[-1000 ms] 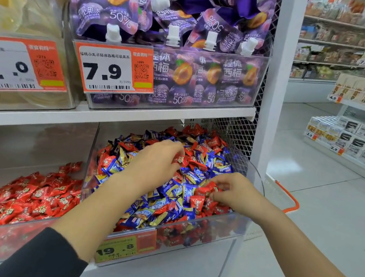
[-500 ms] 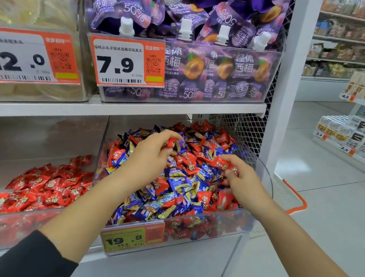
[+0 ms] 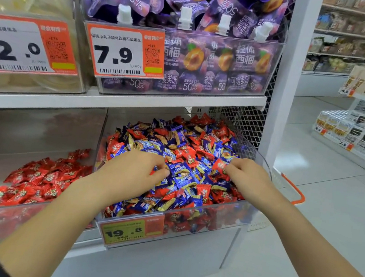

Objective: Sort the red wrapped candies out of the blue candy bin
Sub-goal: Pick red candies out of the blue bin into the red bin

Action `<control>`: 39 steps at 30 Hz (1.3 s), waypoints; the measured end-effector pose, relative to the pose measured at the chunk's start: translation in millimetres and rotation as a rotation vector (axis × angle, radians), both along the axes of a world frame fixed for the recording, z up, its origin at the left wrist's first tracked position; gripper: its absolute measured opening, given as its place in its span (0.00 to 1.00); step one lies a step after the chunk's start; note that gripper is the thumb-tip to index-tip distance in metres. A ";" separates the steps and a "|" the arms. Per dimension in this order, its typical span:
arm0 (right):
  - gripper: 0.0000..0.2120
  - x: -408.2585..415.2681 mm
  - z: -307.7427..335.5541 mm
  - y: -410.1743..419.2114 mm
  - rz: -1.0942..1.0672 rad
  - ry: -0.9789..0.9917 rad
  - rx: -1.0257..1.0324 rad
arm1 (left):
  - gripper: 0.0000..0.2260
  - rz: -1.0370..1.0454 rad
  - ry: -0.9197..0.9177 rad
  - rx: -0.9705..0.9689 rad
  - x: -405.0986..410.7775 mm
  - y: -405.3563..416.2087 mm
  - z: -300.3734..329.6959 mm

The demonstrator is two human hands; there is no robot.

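The clear blue candy bin (image 3: pixel 221 209) on the lower shelf holds a heap of blue wrapped candies (image 3: pixel 185 178) mixed with red wrapped candies (image 3: pixel 189 149). My right hand (image 3: pixel 249 178) is over the right side of the heap, and its thumb and fingertips pinch one red candy (image 3: pixel 219 165). My left hand (image 3: pixel 134 172) lies on the left front of the heap with its fingers curled down among the wrappers. What those fingers hold is hidden.
A second clear bin (image 3: pixel 27 218) to the left holds only red candies (image 3: pixel 44 178). The shelf (image 3: pixel 121 102) above carries purple jelly pouches (image 3: pixel 211 56) and price tags. A white upright (image 3: pixel 285 87) stands at the right, with an orange basket handle (image 3: pixel 295 190) and the open aisle floor beyond.
Both hands have shifted within the bin: the left dropped toward the front of the heap with its fingers curled in, the right now pinches a red candy at the right side.
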State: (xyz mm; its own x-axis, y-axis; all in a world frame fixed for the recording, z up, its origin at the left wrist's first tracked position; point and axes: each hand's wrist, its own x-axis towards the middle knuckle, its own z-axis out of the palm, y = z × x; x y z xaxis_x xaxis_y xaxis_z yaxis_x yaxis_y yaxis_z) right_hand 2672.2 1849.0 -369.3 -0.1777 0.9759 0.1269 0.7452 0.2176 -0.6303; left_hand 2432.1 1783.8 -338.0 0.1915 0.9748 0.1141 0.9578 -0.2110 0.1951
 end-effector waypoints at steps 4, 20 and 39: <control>0.15 3.3 2.4 -1.5 0.014 -0.153 0.047 | 0.13 -0.053 0.114 -0.046 4.5 -5.1 2.2; 0.20 -5.6 -12.2 6.1 -0.061 0.202 0.113 | 0.21 -0.062 0.347 0.133 26.8 -11.7 -17.5; 0.10 -2.9 -16.8 5.2 0.252 -0.130 -0.130 | 0.15 -0.154 0.300 -0.015 26.2 -4.6 -16.8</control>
State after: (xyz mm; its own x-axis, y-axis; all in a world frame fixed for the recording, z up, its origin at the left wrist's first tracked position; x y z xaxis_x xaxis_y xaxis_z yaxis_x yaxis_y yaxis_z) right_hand 2669.3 1854.1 -386.1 -0.4226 0.9056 -0.0356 0.7543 0.3297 -0.5678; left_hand 2458.3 1779.2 -354.8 0.3597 0.9329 0.0159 0.9300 -0.3571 -0.0867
